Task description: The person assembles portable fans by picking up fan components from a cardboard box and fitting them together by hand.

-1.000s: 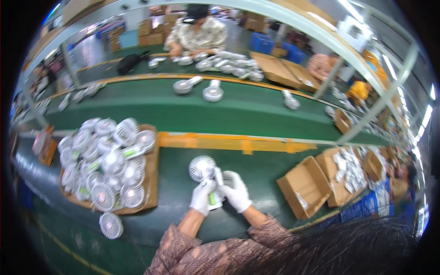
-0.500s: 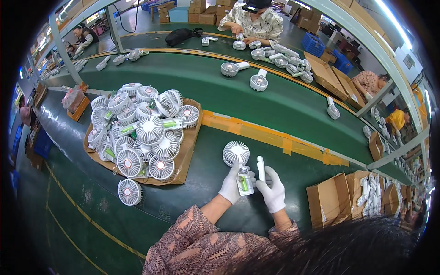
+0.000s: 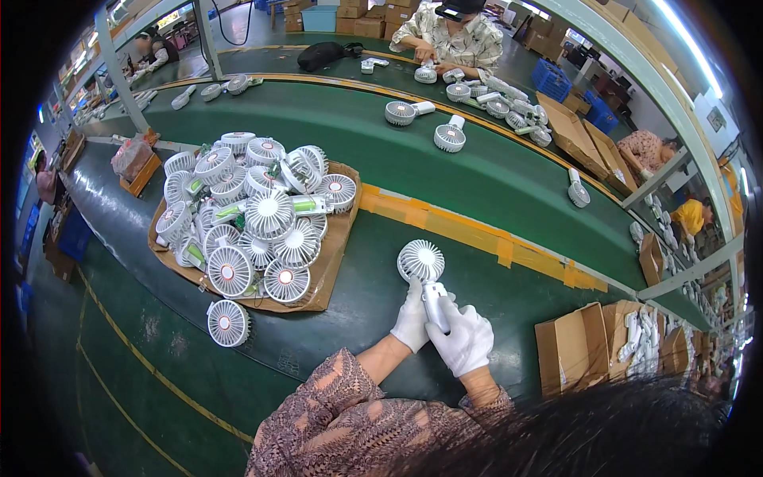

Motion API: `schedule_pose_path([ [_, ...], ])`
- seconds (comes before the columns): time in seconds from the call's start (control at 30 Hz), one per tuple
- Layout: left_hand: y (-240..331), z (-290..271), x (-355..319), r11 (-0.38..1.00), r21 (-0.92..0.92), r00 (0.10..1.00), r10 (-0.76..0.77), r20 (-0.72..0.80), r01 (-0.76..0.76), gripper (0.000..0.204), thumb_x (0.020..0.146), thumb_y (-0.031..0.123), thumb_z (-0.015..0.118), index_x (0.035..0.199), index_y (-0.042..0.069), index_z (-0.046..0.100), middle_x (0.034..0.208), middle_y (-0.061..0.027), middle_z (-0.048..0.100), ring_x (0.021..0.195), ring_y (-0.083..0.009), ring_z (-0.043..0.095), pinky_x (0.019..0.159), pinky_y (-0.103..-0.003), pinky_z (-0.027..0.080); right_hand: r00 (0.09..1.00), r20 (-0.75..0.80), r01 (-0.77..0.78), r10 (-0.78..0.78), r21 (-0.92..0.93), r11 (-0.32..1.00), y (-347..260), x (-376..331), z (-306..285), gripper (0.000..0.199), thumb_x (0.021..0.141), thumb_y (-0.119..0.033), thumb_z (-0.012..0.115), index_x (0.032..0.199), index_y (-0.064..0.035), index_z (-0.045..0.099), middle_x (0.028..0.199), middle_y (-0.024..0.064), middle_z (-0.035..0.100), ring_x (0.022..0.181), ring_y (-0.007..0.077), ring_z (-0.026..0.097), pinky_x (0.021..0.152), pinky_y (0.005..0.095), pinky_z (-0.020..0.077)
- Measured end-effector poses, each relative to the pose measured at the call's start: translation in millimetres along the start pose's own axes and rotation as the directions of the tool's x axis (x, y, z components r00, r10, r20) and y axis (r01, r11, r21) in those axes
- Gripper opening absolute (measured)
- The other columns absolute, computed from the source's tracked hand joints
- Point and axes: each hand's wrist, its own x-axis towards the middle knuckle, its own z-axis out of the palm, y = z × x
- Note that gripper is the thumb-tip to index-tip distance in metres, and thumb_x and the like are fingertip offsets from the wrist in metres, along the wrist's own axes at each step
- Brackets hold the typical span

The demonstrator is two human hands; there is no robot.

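A white handheld fan (image 3: 421, 261) stands out over the dark green bench, its round grille facing up and its handle pointing toward me. My left hand (image 3: 411, 319), in a white glove, is closed around the left side of that handle. From the right, my gloved right hand (image 3: 465, 340) grips the same handle, fingers pressed on the white handle cover (image 3: 435, 302) that lies over it. The cover hides the handle's inside. To the left, a cardboard tray (image 3: 338, 274) carries a heap of fan heads, some with green parts in open handles. One fan head (image 3: 229, 323) lies beside the tray.
Beyond orange tape (image 3: 445, 220) runs a green conveyor belt (image 3: 318, 123) with several fans on it. Cardboard boxes (image 3: 574, 342), one full of white handle parts (image 3: 640, 338), stand at my right. A co-worker (image 3: 453, 40) handles fans across the belt. A metal post (image 3: 119, 75) rises far left.
The handle cover, held apart in my right hand before, now lies on the fan's handle, hiding the green part. My right hand has moved left against it. The view has shifted slightly.
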Motion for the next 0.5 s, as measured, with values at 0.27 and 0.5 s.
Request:
schedule_pose_path([
  [0.27, 1, 11, -10, 0.982, 0.173, 0.996, 0.077, -0.038, -0.07, 0.033, 0.092, 0.032, 0.051, 0.108, 0.003, 0.047, 0.096, -0.0128, 0.058, 0.087, -0.0239, 0.061, 0.079, -0.038, 0.051, 0.981, -0.073, 0.175, -0.179, -0.066, 0.982, 4, 2, 12, 0.04, 0.067, -0.033, 0.068, 0.101, -0.0117, 0.064, 0.069, 0.0119, 0.056, 0.06, 0.0293, 0.058, 0.055, 0.0401, 0.0462],
  [0.5, 6, 17, -13, 0.956, 0.263, 0.99, 0.137, -0.023, -0.126, 0.024, 0.088, 0.012, 0.054, 0.107, 0.0, 0.048, 0.098, -0.0128, 0.06, 0.086, -0.0206, 0.061, 0.077, -0.032, 0.051, 0.936, 0.253, -0.349, 0.244, 0.763, 0.544, 43, -4, 29, 0.025, 0.079, -0.015, 0.063, 0.098, 0.0009, 0.06, 0.09, 0.0094, 0.064, 0.08, 0.0136, 0.061, 0.073, 0.0273, 0.0489],
])
